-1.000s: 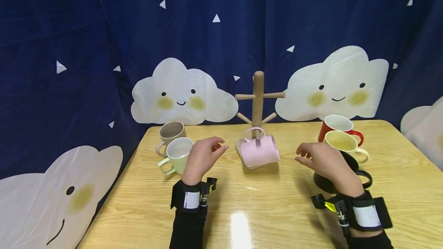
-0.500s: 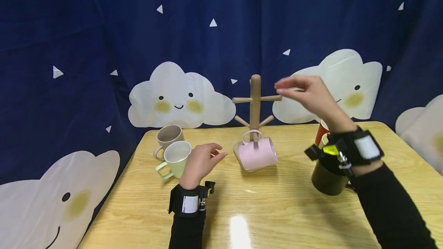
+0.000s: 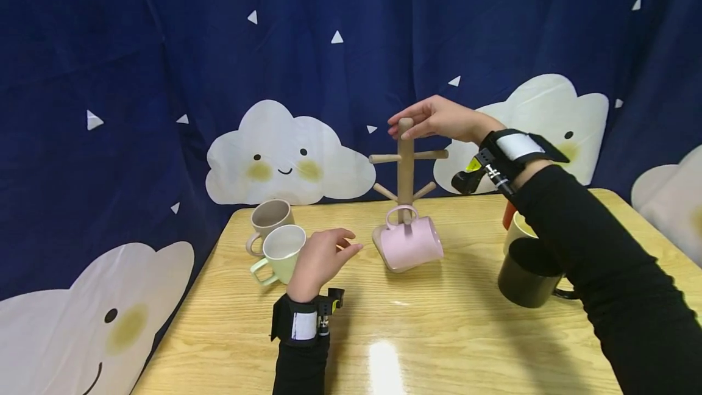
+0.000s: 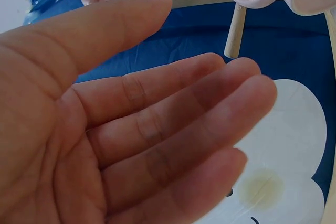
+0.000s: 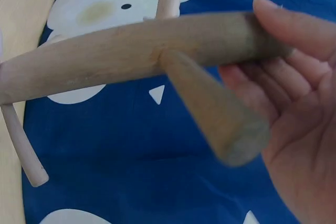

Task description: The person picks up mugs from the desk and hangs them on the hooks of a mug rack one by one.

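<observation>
A wooden mug tree (image 3: 406, 169) stands upright at the table's middle, with a pink mug (image 3: 411, 241) hanging tilted by its handle from a low peg. My right hand (image 3: 446, 119) holds the top of the post, thumb in front and fingers behind; the right wrist view shows the thumb (image 5: 294, 30) against the wood. Near the light green mug (image 3: 282, 252), my left hand (image 3: 320, 261) hovers with relaxed fingers and nothing in its grasp. Its open palm (image 4: 58, 145) shows in the left wrist view. The left hand partly hides the green mug's right side.
A taupe mug (image 3: 271, 217) stands behind the green one. On the right, a black mug (image 3: 523, 282), a cream mug (image 3: 518, 230) and a red mug (image 3: 508, 214) are partly hidden by my right arm. A dark blue curtain (image 3: 307, 66) hangs behind the wooden table (image 3: 439, 334).
From above the black mug, my right hand has risen and moved left to the mug tree's top, where it has taken hold of the post. The left hand stays almost still.
</observation>
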